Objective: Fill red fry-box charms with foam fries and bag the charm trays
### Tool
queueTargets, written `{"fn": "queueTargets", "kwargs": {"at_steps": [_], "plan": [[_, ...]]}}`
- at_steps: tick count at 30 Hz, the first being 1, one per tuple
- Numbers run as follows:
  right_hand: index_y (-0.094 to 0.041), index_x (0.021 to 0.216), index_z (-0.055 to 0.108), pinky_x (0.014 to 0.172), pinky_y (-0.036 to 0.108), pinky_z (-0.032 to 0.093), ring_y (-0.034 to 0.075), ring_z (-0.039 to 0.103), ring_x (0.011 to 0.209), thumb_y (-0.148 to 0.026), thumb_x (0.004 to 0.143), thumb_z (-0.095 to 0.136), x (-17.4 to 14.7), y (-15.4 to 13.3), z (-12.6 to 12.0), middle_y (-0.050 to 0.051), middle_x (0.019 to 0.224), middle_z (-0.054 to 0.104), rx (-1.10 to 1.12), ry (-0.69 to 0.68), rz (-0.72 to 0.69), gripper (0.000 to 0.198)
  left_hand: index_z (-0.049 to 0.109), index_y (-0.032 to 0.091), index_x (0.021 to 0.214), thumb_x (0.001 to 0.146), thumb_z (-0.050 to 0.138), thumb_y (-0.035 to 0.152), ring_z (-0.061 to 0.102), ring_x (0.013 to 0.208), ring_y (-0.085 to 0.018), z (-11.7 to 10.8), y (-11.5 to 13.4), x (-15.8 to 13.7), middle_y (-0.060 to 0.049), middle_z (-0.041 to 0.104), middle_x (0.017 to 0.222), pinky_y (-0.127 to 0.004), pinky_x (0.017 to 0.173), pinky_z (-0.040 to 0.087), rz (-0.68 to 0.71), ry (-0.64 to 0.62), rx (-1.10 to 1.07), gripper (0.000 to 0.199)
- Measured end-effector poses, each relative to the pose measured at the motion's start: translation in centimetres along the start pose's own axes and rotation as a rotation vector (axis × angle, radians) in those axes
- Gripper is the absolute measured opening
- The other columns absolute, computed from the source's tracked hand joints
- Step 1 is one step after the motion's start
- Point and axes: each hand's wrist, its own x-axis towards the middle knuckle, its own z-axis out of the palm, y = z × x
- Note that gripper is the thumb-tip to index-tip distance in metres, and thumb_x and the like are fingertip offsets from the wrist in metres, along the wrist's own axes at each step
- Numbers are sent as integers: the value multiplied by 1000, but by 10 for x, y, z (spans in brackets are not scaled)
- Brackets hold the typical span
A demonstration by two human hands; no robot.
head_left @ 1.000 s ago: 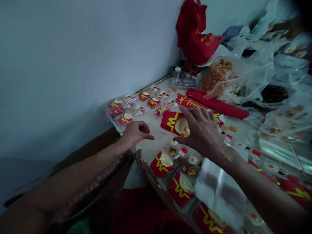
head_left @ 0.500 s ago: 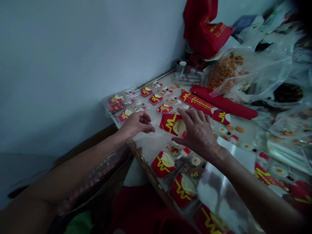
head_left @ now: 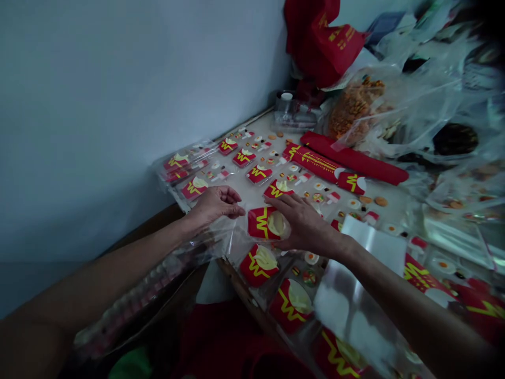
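Pale surface [head_left: 251, 195] against a blue-grey wall [head_left: 138, 79], right hand [head_left: 302, 223] part open, thumb and fingers around red fries packet [head_left: 258, 223] by surface's near edge, left hand [head_left: 215, 206] fingertips almost together at clear plastic [head_left: 232, 239], grip there unclear, more packets [head_left: 259, 265] along same edge

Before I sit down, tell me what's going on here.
Someone's right hand holds a red carton by its pale end, above the table. The left hand is beside it, fingers drawn in near clear plastic; whether it grips that isn't clear. More cartons lie about, with a red roll beyond.
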Motion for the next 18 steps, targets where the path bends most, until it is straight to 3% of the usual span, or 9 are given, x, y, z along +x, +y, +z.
{"fn": "queueTargets", "kwargs": {"at_steps": [5,10,14,16,18], "plan": [[-17,144,51,101,50,41,36,56,120,-46,64,87,0,13,-1,17,135,61,-15,-54,-67,92,73,14,92,57,94,28,68,64,-13,5,0,3,-2,73,73,-27,65,58,-149,-92,61,43],[-15,146,51,99,51,39,38,52,120,-51,70,82,0,9,3,21,137,57,-136,-71,-88,90,79,18,99,63,91,31,71,78,-16,2,2,9,-5,79,94,-27,77,58,-185,-323,156,40],[-15,147,51,99,49,38,37,52,117,-46,69,83,-5,-9,0,19,135,58,-190,-161,-89,90,77,18,113,67,86,26,72,90,-19,14,10,21,-6,79,106,-27,80,56,-94,-553,245,48],[-17,150,46,98,48,40,36,52,116,-48,68,84,-11,-20,-1,17,133,58,-175,-134,-38,96,71,19,125,73,80,23,73,90,-20,28,19,28,-6,79,105,-28,79,56,-6,-640,316,53],[-17,154,39,97,48,41,37,52,117,-51,68,83,-19,-28,2,17,132,58,-163,-70,70,103,64,20,136,79,75,19,73,94,-21,44,30,30,-6,78,106,-31,82,56,156,-617,414,58]]}}
